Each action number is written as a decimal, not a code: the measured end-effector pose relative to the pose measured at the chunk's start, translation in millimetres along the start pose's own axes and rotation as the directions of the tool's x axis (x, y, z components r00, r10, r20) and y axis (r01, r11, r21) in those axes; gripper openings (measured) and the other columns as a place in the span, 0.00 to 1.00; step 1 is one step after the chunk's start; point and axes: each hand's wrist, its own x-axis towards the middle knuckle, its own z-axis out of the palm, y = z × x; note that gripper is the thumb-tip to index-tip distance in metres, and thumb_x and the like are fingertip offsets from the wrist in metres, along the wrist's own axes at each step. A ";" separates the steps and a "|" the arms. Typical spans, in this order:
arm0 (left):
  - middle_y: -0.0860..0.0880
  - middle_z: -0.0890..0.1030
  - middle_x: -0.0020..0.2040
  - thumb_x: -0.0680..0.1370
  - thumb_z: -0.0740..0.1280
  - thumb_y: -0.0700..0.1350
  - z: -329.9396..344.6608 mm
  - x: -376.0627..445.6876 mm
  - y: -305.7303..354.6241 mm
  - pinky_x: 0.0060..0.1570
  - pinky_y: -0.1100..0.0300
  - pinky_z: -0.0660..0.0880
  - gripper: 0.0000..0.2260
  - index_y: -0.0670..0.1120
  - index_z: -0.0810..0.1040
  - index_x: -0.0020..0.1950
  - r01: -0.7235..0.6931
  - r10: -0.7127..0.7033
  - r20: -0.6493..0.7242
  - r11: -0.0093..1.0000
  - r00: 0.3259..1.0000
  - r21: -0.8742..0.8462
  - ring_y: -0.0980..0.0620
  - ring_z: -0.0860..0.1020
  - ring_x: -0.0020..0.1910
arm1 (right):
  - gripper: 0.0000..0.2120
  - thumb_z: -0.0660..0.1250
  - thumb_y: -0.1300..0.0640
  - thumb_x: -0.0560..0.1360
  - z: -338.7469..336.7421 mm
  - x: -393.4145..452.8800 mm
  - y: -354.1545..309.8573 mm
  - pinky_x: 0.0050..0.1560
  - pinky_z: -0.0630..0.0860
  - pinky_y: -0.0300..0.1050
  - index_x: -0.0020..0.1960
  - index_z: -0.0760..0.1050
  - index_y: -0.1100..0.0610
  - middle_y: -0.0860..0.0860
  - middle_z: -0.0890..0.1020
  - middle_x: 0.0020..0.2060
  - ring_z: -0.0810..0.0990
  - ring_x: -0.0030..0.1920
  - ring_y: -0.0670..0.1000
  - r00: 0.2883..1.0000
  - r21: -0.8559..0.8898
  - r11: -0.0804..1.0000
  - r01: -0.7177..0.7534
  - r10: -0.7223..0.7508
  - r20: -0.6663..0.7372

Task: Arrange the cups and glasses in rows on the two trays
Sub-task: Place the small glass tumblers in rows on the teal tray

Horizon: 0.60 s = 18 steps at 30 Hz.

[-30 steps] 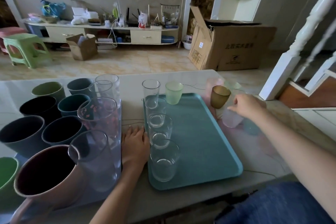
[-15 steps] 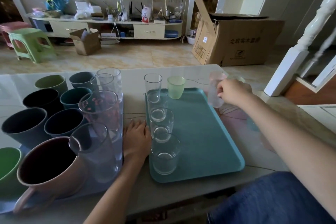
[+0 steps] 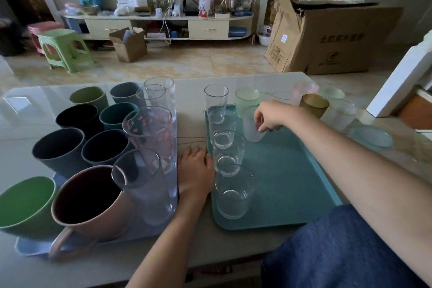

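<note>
While the left hand (image 3: 195, 172) rests flat on the bench (image 3: 191, 105) at frame centre, fingers relaxed, between the two trays, the right hand (image 3: 271, 117) pinches a frosted cup (image 3: 251, 130) over the teal tray (image 3: 287, 184), just below the green cup (image 3: 246, 100), beside a column of clear glasses (image 3: 224, 147).

A home living room is showing here: a low cream media cabinet (image 3: 156, 23) is standing along the far wall, crowded with household clutter and cables. Plastic stools (image 3: 63, 49) and opened cardboard boxes (image 3: 332, 37) are sitting on a glossy tiled floor (image 3: 187, 63), and a white stair post (image 3: 402, 77) is rising at the right beside the table (image 3: 191, 91).
</note>
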 end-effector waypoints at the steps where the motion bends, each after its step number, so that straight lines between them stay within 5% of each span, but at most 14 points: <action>1: 0.43 0.80 0.55 0.74 0.51 0.47 0.4 0.2 -0.2 0.63 0.47 0.67 0.20 0.42 0.78 0.55 0.002 -0.002 -0.001 1.000 1.000 -0.006 0.40 0.71 0.64 | 0.05 0.71 0.61 0.72 -0.7 -0.5 -0.1 0.31 0.74 0.39 0.39 0.77 0.55 0.54 0.81 0.38 0.80 0.35 0.53 1.000 0.029 1.000 -0.008 0.008 0.022; 6: 0.43 0.80 0.56 0.74 0.52 0.47 0.2 -0.6 -0.1 0.63 0.48 0.67 0.20 0.42 0.78 0.56 -0.005 0.005 -0.012 1.000 1.000 -0.011 0.41 0.70 0.64 | 0.03 0.70 0.59 0.74 0.6 -6.5 2.0 0.31 0.76 0.42 0.46 0.77 0.55 0.54 0.81 0.47 0.83 0.34 0.55 0.999 0.080 0.997 -0.019 0.016 0.030; 9: 0.43 0.79 0.57 0.74 0.52 0.47 -0.3 -0.6 0.1 0.64 0.48 0.67 0.20 0.43 0.78 0.57 -0.008 0.008 -0.012 1.000 1.000 -0.011 0.40 0.70 0.65 | 0.15 0.71 0.59 0.73 -8.0 -23.6 12.6 0.29 0.75 0.41 0.59 0.75 0.56 0.51 0.76 0.56 0.80 0.31 0.52 1.000 0.212 0.977 -0.008 0.009 -0.005; 12: 0.43 0.78 0.60 0.75 0.52 0.47 -1.5 -1.8 1.2 0.66 0.47 0.65 0.20 0.43 0.77 0.59 -0.010 0.010 0.006 1.000 1.000 -0.006 0.41 0.68 0.67 | 0.17 0.71 0.60 0.73 -13.3 -48.2 36.1 0.29 0.74 0.41 0.61 0.75 0.56 0.49 0.75 0.55 0.79 0.32 0.50 0.992 0.298 0.954 0.008 0.029 -0.121; 15: 0.42 0.76 0.63 0.77 0.52 0.47 -3.4 -3.4 1.9 0.67 0.47 0.63 0.20 0.42 0.76 0.62 -0.012 0.012 0.013 1.000 1.000 -0.001 0.41 0.66 0.69 | 0.14 0.72 0.59 0.72 -13.8 -74.8 70.1 0.36 0.74 0.41 0.57 0.78 0.53 0.50 0.79 0.49 0.77 0.31 0.47 0.928 0.278 0.961 -0.008 0.110 -0.355; 18: 0.41 0.76 0.63 0.77 0.51 0.47 -4.4 -4.1 2.7 0.67 0.47 0.63 0.21 0.42 0.76 0.61 -0.015 0.015 0.017 1.000 1.000 0.004 0.40 0.66 0.69 | 0.12 0.73 0.56 0.70 -12.8 -99.7 109.9 0.51 0.78 0.50 0.53 0.79 0.52 0.52 0.82 0.50 0.80 0.43 0.53 0.861 0.256 0.954 -0.154 0.257 -0.439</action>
